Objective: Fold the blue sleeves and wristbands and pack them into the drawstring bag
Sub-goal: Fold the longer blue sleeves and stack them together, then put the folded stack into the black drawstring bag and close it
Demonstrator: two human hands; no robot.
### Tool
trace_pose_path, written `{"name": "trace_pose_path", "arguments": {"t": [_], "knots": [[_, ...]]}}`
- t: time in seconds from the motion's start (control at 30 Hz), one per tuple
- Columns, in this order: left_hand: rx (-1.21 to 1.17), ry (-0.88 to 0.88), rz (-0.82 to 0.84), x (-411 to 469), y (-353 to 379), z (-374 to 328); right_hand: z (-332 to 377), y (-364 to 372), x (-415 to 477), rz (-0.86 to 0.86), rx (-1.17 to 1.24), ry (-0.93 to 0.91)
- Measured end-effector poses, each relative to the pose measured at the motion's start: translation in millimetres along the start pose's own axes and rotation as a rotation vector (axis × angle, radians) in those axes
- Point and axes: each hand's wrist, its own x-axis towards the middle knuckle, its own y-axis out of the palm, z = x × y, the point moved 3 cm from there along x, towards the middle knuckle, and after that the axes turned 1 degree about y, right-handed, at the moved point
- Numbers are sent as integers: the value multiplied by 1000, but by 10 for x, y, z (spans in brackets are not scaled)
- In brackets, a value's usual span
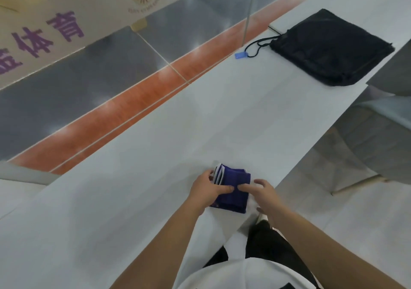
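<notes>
- Folded stack of dark blue cloth [234, 188]: soft fabric, matt, with white trim along the folded edges.
- Flat black drawstring bag [331, 48]: thin cloth, matt, faintly mesh-textured.
- Thin black cord [259, 44]: matt.
- Small light-blue tag [240, 55]: smooth and plastic-looking.
- Long white table [178, 133]: smooth top with a matt finish.
- Grey and orange floor [66, 111]: glossy, with light reflections.
- Thin upright pole [251, 6]: bare grey metal.
- White banner with purple characters [100, 13]: smooth matt sheet.
</notes>
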Motion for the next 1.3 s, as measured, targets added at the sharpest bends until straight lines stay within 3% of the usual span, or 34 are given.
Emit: {"name": "trace_pose_path", "arguments": {"t": [0.2, 0.3, 0.47, 0.67, 1.13, 1.2, 1.3], "knots": [[103, 53, 25, 162, 565, -235, -34, -472, 106, -143, 60, 35], [104, 53, 57, 232, 787, -298, -121, -671, 184, -39, 246, 106], [120, 36, 118, 351, 1071, -425, -62, -1035, 250, 81, 165, 65], [-26, -42, 200, 508, 1483, -660, 194, -1579, 417, 119, 165, 60], [-204, 203, 385, 786, 2538, -2165, 1539, -3226, 316, 28, 240, -274], [-162, 242, 314, 940, 2624, -2365, 1658, -3479, 352, 9, 238, -315], [84, 311, 70, 1309, 2627, -2617, 1771, -3807, 451, -30, 255, -347]]}}
